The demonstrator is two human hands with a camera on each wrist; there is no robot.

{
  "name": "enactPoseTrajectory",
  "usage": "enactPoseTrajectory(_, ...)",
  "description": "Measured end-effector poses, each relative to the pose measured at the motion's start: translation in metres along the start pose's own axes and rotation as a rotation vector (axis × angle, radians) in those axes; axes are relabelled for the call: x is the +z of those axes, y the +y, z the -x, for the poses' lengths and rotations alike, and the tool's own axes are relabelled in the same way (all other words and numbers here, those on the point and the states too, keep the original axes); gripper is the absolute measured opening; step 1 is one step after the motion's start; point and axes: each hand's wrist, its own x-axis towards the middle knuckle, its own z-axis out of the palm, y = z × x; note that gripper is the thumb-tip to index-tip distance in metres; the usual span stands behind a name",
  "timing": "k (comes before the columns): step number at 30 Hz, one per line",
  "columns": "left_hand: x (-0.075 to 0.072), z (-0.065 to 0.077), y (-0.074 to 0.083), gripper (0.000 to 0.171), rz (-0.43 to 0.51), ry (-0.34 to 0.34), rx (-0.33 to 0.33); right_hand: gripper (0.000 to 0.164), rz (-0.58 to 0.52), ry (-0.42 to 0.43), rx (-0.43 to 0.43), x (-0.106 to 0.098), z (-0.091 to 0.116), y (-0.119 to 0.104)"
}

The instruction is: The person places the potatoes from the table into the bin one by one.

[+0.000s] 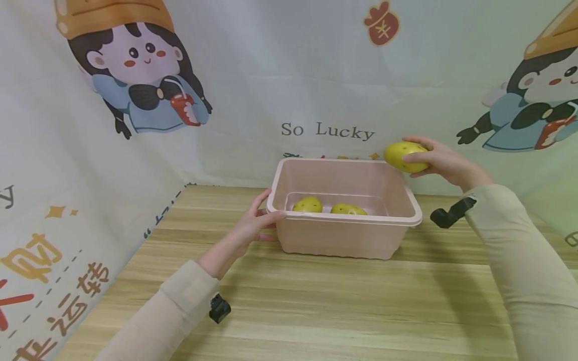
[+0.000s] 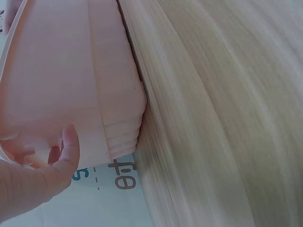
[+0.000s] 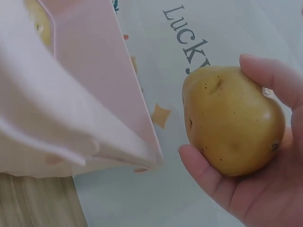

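Note:
A yellow potato (image 1: pixel 400 155) is gripped in my right hand (image 1: pixel 440 159), raised over the back right corner of a pink plastic bin (image 1: pixel 338 235). In the right wrist view the potato (image 3: pixel 232 120) sits between thumb and fingers, apart from the bin's wall (image 3: pixel 94 61). My left hand (image 1: pixel 256 220) holds the bin's left rim, with the thumb over the front corner. The left wrist view shows this hand (image 2: pixel 45 177) at the end of the bin (image 2: pixel 52 71). Inside the bin lie two more potatoes, one at left (image 1: pixel 308 204) and one near the middle (image 1: pixel 348 209), partly hidden by the front wall.
The bin stands on a wood-grain table (image 1: pixel 316 306), near its back edge. Behind it hangs a printed cloth (image 1: pixel 253 75) with cartoon figures and lettering, which also runs along the left side. Small black devices are strapped at the left wrist (image 1: pixel 220 308) and right wrist (image 1: pixel 453 212).

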Motion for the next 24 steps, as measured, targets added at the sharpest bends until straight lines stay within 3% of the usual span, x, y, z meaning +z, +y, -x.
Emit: enactPoseTrajectory(24,0.000,0.001,0.000,0.075,0.001,-0.005,0.006,0.067,0.065,-0.100,0.022,0.020,-0.033,-0.013)
